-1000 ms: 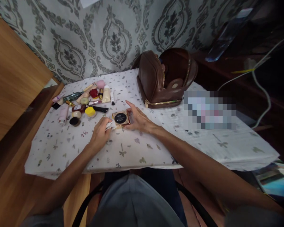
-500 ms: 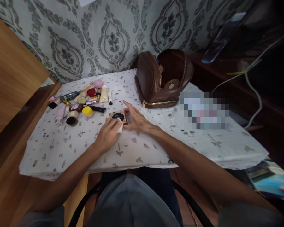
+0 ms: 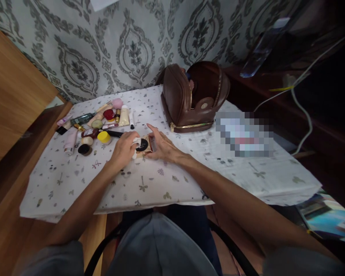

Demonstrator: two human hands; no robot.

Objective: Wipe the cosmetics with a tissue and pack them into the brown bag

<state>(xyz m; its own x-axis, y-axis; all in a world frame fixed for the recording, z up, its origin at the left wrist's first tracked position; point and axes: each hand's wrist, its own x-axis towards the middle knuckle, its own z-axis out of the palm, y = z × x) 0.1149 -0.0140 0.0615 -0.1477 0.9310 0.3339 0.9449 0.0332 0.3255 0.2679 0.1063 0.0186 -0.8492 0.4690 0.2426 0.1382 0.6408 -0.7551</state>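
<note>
A small gold box with a black oval on its face, like a compact powder case (image 3: 144, 145), is at the middle of the table. My right hand (image 3: 162, 147) grips it by its right side, thumb and fingers around the edge. My left hand (image 3: 124, 147) is closed on a white tissue (image 3: 137, 142) and presses it to the left side of the case. Left of my left hand lie a yellow-lidded jar (image 3: 104, 137) and a long black item (image 3: 114, 133), partly hidden behind the fingers.
Several cosmetics, among them a pink tube (image 3: 71, 142), a cream tube (image 3: 124, 116) and a black-lidded jar (image 3: 84, 149), lie at the left. An open brown bag (image 3: 176, 99) stands at the back. Right of it is a blurred-out item (image 3: 244, 134). A clear bottle (image 3: 258, 55) stands beyond.
My left hand with the tissue has shifted from the front of the case to its left side. My right hand still holds the case. The view has moved slightly.
</note>
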